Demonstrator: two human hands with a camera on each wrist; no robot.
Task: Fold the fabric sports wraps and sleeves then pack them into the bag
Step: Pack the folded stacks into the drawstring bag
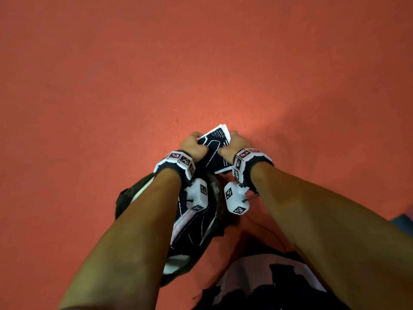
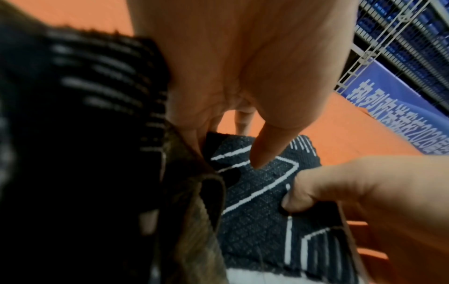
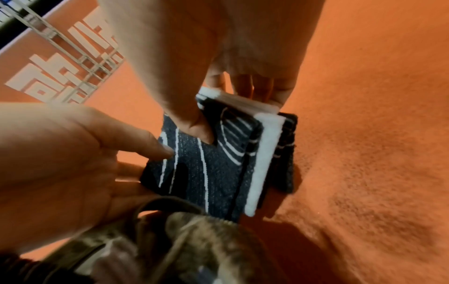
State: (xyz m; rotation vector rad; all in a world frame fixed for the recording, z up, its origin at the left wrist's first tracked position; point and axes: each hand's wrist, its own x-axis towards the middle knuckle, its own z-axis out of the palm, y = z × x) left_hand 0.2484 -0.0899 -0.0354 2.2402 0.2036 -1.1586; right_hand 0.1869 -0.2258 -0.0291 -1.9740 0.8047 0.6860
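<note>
Knit sleeve (image 1: 215,139) is folded and pinched by left hand (image 1: 190,145) and right hand (image 1: 238,143), bag (image 1: 192,222) waiting at 6 o'clock, already partly packed.

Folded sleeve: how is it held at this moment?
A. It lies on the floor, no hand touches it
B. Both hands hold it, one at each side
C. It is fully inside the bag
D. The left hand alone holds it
B: in the head view the left hand and right hand grip the sleeve at opposite sides, above the floor and beyond the bag.
</note>
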